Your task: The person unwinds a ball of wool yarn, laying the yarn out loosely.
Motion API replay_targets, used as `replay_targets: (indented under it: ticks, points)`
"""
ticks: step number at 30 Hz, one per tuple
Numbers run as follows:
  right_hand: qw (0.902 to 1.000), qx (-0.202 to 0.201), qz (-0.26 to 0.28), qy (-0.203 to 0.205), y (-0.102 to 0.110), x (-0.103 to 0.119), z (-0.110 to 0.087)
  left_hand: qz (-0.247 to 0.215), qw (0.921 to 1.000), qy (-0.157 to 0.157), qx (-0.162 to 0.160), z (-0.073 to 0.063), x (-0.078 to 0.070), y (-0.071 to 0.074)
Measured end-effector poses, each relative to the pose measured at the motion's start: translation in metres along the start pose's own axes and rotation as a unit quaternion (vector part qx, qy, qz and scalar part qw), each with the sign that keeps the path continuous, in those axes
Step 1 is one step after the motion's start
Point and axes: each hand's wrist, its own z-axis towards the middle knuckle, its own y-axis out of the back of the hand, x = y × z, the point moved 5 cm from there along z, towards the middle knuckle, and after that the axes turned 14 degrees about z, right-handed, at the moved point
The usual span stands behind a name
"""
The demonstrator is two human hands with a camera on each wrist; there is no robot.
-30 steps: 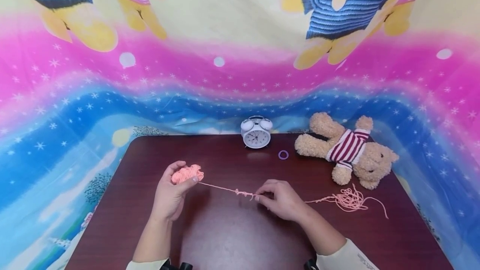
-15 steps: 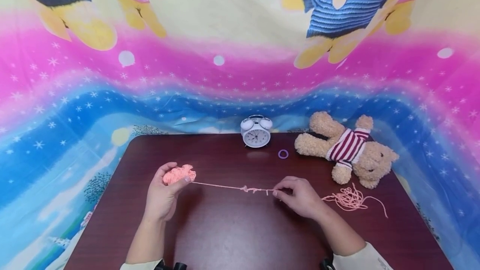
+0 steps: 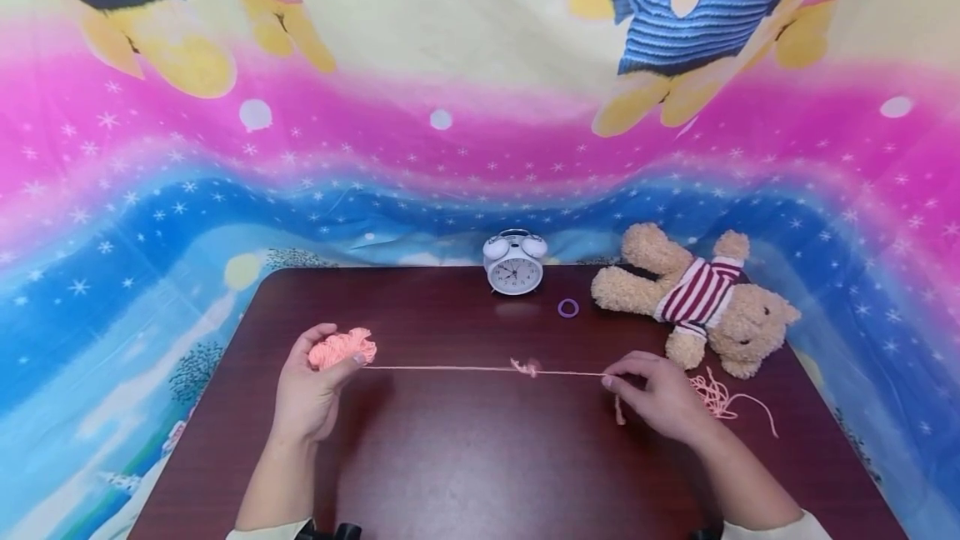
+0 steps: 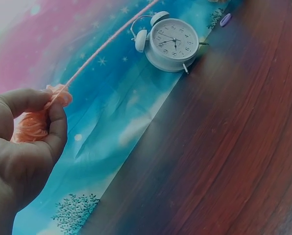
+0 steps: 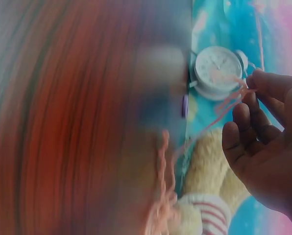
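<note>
My left hand (image 3: 311, 386) grips a wound bundle of salmon-pink yarn (image 3: 341, 347) above the left part of the table, thumb laid over it. From the bundle a yarn strand (image 3: 442, 368) runs taut across to my right hand (image 3: 660, 394), which pinches it between thumb and forefinger. A small tangled knot (image 3: 528, 368) sits partway along this strand. Below the right fingertips a short piece of yarn (image 3: 619, 410) dangles. A loose heap of the same yarn (image 3: 716, 397) lies on the table behind the right hand, which partly hides it.
A white twin-bell alarm clock (image 3: 515, 263) stands at the back edge of the dark wood table (image 3: 465, 473). Beside it lies a purple ring (image 3: 568, 307). A teddy bear (image 3: 697, 298) in a striped shirt lies at the back right. A patterned cloth (image 3: 420, 148) hangs behind.
My right hand has moved right along with the knot, and the left hand slightly left. The strand between them is longer and straighter, and the right hand now covers part of the loose heap.
</note>
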Motion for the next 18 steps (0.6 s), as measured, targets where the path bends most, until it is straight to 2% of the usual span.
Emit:
replay_targets:
  ticks: [13,18]
  points:
    - [0.9954,-0.027,-0.040,-0.084,0.060,-0.024,-0.027,0.023,0.9997,-0.002,-0.009,0.001,-0.003,0.014]
    - [0.9924,-0.036,-0.063,-0.100,0.082,-0.032,-0.035,0.025,0.9996,-0.005,-0.011,0.002,-0.003,0.021]
